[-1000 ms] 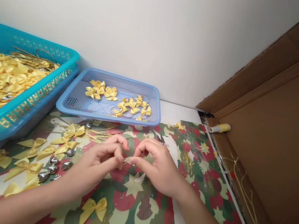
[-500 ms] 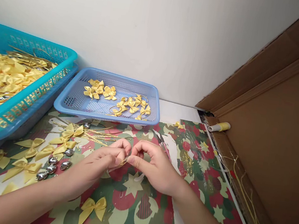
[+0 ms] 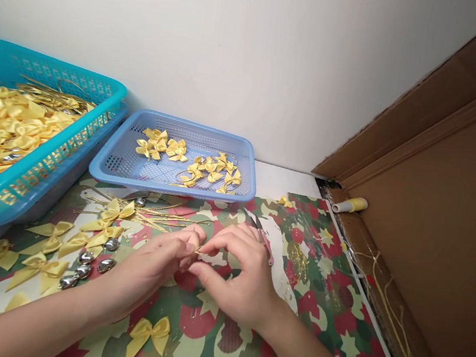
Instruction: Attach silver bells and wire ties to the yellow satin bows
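Above the patterned paper, my left hand [image 3: 168, 254] is closed in a pinch on a thin gold cord [image 3: 197, 250], of which only a short bit shows. Facing it, my right hand [image 3: 238, 268] has its thumb and forefinger apart, the fingertips right at the cord. A yellow ribbon bow [image 3: 149, 335] lies nearer to me, below the hands. Left of my left hand are several silver heart-shaped beads [image 3: 83, 272] and more yellow bows [image 3: 43, 269]. Just beyond it, a bundle of gold cords [image 3: 156, 214] is spread on the paper.
A blue basket [image 3: 107, 174] with some bows stands at the back. At the left, a turquoise basket [image 3: 113, 101] is heaped with bows and cords. Small scissors [image 3: 265, 239] lie behind my right hand. Cardboard [image 3: 427, 230] walls the right side, with a yellow-and-white tube [image 3: 350, 205] beside it.
My right thumb and forefinger have parted from their pinch, and the right hand has turned slightly. The left hand still pinches the cord. The view has shifted slightly.
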The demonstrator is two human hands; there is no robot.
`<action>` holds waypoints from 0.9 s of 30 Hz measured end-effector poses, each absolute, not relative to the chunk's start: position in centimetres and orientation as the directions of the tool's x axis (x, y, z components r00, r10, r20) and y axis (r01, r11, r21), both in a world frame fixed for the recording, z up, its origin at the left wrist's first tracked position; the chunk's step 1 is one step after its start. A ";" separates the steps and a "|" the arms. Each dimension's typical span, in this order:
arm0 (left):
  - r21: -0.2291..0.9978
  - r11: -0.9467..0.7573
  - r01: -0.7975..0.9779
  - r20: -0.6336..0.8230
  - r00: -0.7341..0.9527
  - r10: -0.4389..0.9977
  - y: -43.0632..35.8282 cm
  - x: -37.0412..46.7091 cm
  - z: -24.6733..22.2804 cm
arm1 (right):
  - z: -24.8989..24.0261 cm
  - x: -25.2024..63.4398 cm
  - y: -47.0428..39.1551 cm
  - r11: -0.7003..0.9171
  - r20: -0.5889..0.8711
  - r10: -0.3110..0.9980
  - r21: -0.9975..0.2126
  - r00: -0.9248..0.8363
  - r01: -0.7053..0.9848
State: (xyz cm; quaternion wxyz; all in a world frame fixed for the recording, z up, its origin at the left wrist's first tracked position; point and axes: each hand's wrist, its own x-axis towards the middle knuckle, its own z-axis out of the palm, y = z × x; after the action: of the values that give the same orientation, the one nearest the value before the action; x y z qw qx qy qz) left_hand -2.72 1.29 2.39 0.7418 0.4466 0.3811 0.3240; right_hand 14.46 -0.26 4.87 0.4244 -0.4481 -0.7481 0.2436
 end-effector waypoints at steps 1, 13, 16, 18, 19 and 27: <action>0.918 0.376 -0.125 -0.267 0.504 0.821 1.3 -2.8 2.4 | 4.9 14.5 -0.2 0.481 0.418 0.876 -0.733 -0.240 0.481; 0.988 0.135 0.071 -0.151 0.332 0.931 1.1 -3.6 2.7 | 7.7 18.5 1.4 0.162 -0.092 0.912 -0.814 -0.400 0.557; 0.992 0.058 0.110 -0.095 0.362 0.927 1.1 -3.7 2.5 | 7.0 18.2 1.5 0.083 -0.147 0.910 -0.852 -0.388 0.517; 0.994 0.039 0.106 -0.078 0.391 0.917 1.1 -3.8 2.4 | 6.4 17.3 1.5 0.060 -0.130 0.919 -0.887 -0.372 0.458; 0.995 0.038 0.098 -0.074 0.400 0.914 1.2 -3.8 2.3 | 6.1 16.7 1.4 0.059 -0.123 0.915 -0.901 -0.384 0.429; 0.997 0.041 0.072 -0.069 0.450 0.890 1.4 -3.7 3.2 | 4.0 14.1 0.9 -0.208 -0.283 0.839 -0.956 -0.464 0.207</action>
State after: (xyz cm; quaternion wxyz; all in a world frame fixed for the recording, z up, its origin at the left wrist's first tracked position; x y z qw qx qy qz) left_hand -3.71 1.36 3.20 0.6010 0.6031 0.3989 0.3405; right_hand 14.13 0.93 4.03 0.2505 -0.4530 -0.5774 0.6314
